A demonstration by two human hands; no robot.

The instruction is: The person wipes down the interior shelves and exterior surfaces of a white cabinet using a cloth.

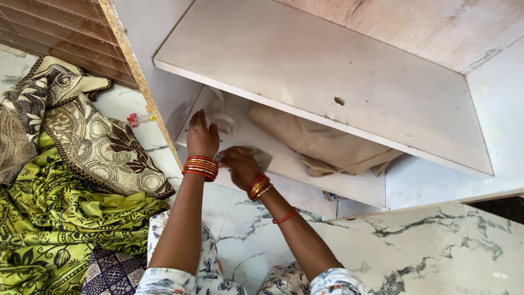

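A: What is being held on the lower shelf (305, 175)?

B: A small greyish-green cloth (261, 157) is gripped in the right hand (239, 165), with the fingers closed over it and the cloth pressed flat against the shelf board near its front edge. It appears to be held that way so that the surface can be rubbed.

A: And the left hand (202, 136)?

B: It is laid further in, at the left end of the same shelf, fingers stretched out towards a crumpled white plastic bag (221, 117). The bag seems to be touched or pushed aside, perhaps to keep it clear of the cloth; whether anything is actually gripped cannot be told, since the fingertips are hidden behind the bag.

A: What else is kept on that shelf?

B: A folded beige fabric (322, 145) is tucked to the right, partly hidden under the upper shelf (327, 71), well apart from both hands.

A: And outside the cupboard?

B: A heap of printed fabrics (71, 180), green, brown and cream, is piled on the marble floor (415, 246) to the left, beside the open cupboard door (71, 33). It may have been set there to leave the shelves free, though that is only a judgement. Red and gold bangles (201, 167) are worn on both wrists.
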